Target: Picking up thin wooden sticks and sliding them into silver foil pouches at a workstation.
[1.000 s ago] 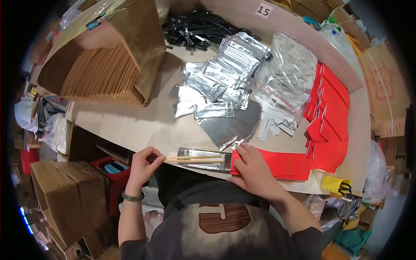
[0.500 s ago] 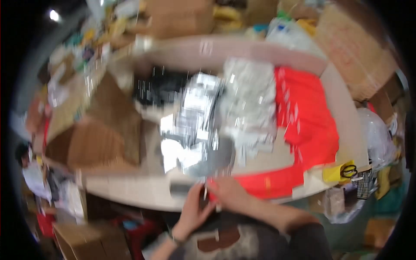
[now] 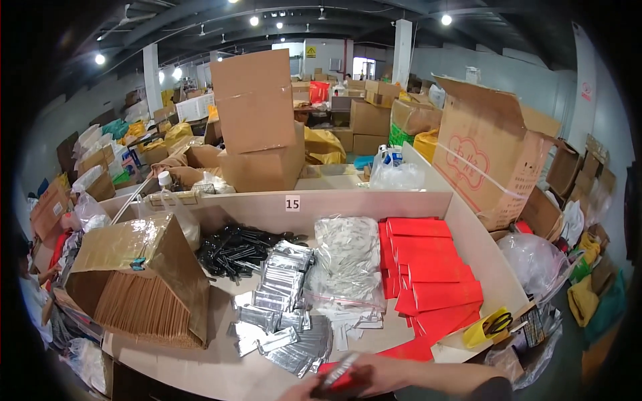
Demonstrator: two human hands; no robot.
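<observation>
Chopsticks, held left second ago, gone from sight; filling perhaps further along. Blurred dark packet (image 3: 342, 377) now at near side of table (image 3: 167, 364): right hand (image 3: 378, 374) closed round it, left hand (image 3: 304, 389) alongside (grip too smeared to tell).

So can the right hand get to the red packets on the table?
Probably yes: the right hand is right beside the nearest red packets, and nothing seems to block the way. It appears busy with a blurred thing, so might have to let go first.
</observation>
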